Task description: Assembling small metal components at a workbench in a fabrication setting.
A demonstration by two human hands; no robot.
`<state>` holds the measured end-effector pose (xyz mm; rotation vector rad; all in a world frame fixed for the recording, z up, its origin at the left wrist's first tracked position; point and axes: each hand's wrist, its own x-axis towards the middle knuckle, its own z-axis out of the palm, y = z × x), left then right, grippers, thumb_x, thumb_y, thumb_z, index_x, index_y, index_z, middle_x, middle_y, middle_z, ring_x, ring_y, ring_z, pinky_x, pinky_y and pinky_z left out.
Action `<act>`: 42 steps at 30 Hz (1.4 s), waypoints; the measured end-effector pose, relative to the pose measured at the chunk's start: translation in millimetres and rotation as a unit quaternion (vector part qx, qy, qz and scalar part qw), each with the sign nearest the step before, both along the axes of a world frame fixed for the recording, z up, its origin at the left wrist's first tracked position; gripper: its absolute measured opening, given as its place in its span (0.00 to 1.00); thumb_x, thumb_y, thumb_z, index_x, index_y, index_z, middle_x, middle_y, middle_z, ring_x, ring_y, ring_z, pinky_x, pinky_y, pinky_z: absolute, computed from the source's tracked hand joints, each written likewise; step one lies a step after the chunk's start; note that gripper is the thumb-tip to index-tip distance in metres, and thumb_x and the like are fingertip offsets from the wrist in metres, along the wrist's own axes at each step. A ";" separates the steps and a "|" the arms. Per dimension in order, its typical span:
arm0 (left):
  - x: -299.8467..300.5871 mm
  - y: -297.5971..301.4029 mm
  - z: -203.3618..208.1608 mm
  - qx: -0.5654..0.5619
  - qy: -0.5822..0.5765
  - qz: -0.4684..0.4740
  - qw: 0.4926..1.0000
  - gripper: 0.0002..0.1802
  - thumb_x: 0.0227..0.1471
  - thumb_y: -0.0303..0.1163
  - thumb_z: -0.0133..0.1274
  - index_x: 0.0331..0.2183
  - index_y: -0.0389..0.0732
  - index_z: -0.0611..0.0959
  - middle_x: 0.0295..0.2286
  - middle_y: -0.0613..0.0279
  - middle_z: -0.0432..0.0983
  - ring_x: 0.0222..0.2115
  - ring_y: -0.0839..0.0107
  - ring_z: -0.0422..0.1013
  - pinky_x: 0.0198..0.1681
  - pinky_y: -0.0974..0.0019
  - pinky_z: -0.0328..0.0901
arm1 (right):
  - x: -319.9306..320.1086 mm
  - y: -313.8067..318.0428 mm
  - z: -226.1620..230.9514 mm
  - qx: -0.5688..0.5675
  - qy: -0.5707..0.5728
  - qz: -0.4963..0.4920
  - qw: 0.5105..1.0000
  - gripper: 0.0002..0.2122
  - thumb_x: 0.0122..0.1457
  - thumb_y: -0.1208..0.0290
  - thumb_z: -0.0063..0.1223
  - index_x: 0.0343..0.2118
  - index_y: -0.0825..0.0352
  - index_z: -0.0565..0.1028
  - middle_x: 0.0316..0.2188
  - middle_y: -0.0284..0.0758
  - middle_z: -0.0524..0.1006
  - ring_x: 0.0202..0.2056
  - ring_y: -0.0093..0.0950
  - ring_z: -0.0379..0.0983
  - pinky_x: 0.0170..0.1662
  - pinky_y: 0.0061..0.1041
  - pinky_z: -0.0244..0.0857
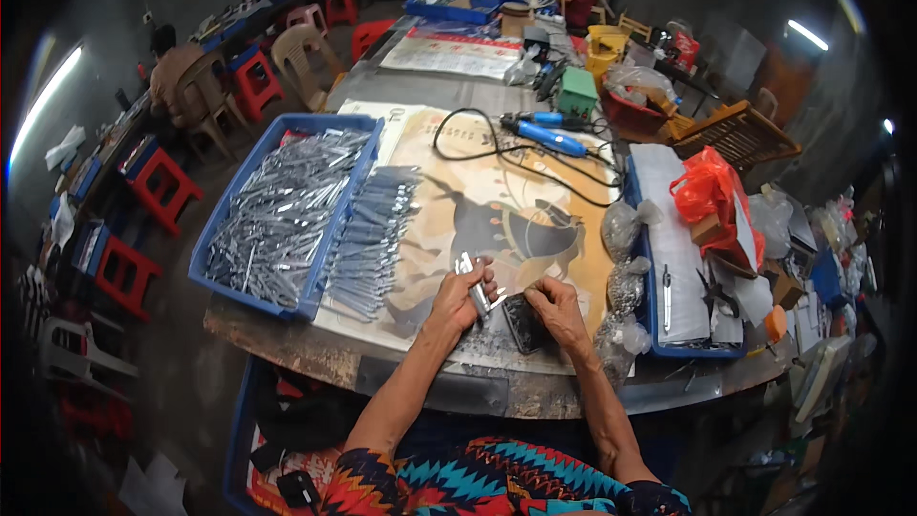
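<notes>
My left hand [462, 296] is closed around a slim silver metal tool [469, 272] that looks like a drawing compass; its lower end points towards my right hand. My right hand [558, 310] has its thumb and fingers pinched together just above a small black open box [523, 325]. Anything between those fingertips is too small to make out. To the left, a row of similar metal pieces [368, 248] lies on the paper sheet. Beside the row, a blue tray [315, 298] is heaped with loose silver metal pieces [291, 201].
Blue-handled electric tools [552, 139] with a looping black cable [468, 155] lie farther back. On the right stands a blue tray [659, 349] with white sheets, pliers [716, 294] and a red plastic bag [712, 191]. Small clear bags [626, 277] line its near side. Someone sits far left.
</notes>
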<state>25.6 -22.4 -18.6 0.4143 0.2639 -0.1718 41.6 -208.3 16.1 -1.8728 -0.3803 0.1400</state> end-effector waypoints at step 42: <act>-35.0 23.6 53.4 0.099 -0.102 -0.067 0.988 0.10 0.55 0.37 0.45 0.31 0.40 0.69 0.21 0.66 0.62 0.22 0.71 0.63 0.27 0.64 0.64 | -5.8 -26.8 77.9 0.482 0.200 -0.021 0.853 0.06 0.56 0.73 0.44 0.35 0.68 0.69 0.28 0.32 0.71 0.29 0.21 0.66 0.35 0.20 0.60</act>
